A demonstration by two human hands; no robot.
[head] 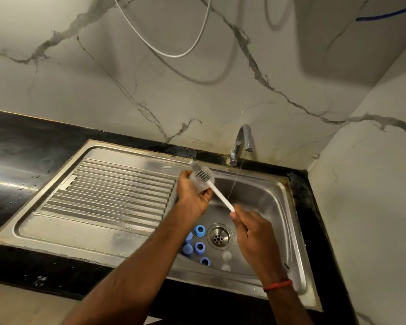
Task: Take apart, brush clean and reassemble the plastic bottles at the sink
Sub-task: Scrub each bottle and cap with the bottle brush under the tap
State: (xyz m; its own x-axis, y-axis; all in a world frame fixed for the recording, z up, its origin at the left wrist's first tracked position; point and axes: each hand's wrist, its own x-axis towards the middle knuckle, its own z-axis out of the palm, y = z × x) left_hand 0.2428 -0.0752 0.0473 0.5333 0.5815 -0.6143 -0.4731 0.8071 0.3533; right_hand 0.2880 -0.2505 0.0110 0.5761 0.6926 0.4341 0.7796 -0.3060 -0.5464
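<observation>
- The left hand (192,198) has a tight grip round the clear bottle (197,184), mid frame, over the sink (267,195).
- The right hand (251,233) has a tight grip on the brush (220,195) poked into it.

White marble-look wall (150,90) with grey veins rising behind the grip of the left hand (192,195), white cable (174,56) looping high above it, blue cable (384,14) far up to its right, glossy black countertop (21,148) stretching to its left with a streak of glare, side wall (373,195) closing the corner on its right, dim warm light
</observation>
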